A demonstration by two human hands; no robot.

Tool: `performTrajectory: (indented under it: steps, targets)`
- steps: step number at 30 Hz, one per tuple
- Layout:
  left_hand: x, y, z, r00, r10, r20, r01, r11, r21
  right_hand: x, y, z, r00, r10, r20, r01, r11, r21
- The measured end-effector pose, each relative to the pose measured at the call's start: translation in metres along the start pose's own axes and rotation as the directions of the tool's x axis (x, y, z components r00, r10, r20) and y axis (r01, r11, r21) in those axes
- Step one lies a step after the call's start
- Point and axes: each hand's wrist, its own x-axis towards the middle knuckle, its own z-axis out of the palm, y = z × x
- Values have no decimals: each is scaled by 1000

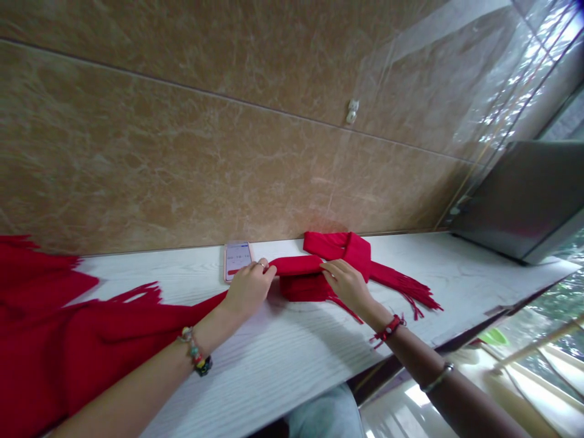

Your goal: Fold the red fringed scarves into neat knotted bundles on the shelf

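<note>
A red fringed scarf (295,266) is held in both of my hands over the table, part of it folded into a flat band. My left hand (250,286) pinches the band's left end, and the scarf's length trails leftward behind my left forearm. At the band's right end, my right hand (347,283) grips the cloth with closed fingers. Folded layers and some fringe hang or lie beneath the band. Just behind my right hand lies another red scarf (360,249), looped over itself, its fringe spread to the right.
A phone (238,258) showing a timer lies against the wall, beside my left hand. More red fringed cloth (36,286) is heaped at the left. On the right, a large grey box-like object (520,194) stands on the white table (274,365). A tiled wall (182,152) borders the back.
</note>
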Motion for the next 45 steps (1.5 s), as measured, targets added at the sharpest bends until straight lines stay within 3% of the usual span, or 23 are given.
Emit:
performTrajectory:
  steps: [2, 5, 8, 11, 14, 17, 20, 24, 29, 33, 39, 42, 45]
  targets:
    - [-3, 1, -2, 999, 36, -6, -36, 999, 9, -5, 2, -1, 1000, -12, 7, 12, 1000, 11]
    - [-12, 5, 13, 992, 107, 66, -104, 994, -39, -16, 3, -1, 983, -69, 169, 74, 997, -23]
    - [-17, 8, 29, 988, 97, 123, -81, 988, -128, -24, 2, -2, 959, -61, 275, 71, 997, -28]
    - [-11, 7, 32, 994, 65, 84, -43, 970, -239, -19, 1, -6, 966, -30, 258, 16, 998, 55]
    - [4, 9, 28, 996, 92, 19, -80, 937, -340, 1, 0, -7, 980, 62, 189, -87, 988, 128]
    - [20, 15, 34, 993, 113, 21, -96, 922, -375, 23, -5, 3, 962, 200, 188, -222, 970, 102]
    - [29, 23, 48, 988, 132, 77, -93, 919, -382, 30, -13, 19, 917, 236, 323, -245, 969, -12]
    - [28, 28, 65, 977, 182, 110, -130, 920, -371, 12, -17, 39, 857, 223, 465, -221, 973, -58]
    - [22, 25, 63, 968, 213, 131, -148, 909, -389, -4, -4, 50, 867, 187, 462, -200, 980, -20]
    - [-4, 7, 50, 960, 214, 179, -124, 901, -417, -2, 11, 49, 878, 87, 470, -87, 996, -22]
    - [-77, -50, 16, 928, 189, 322, -61, 928, -367, 11, 18, 32, 873, -112, 474, 148, 988, -39]
    - [-105, -78, -7, 927, 137, 350, -6, 936, -351, 37, -8, 22, 896, -116, 429, 145, 989, -37]
    - [-127, -110, -27, 943, 32, 330, 74, 950, -304, 71, -62, 21, 899, -183, 397, 153, 983, 105]
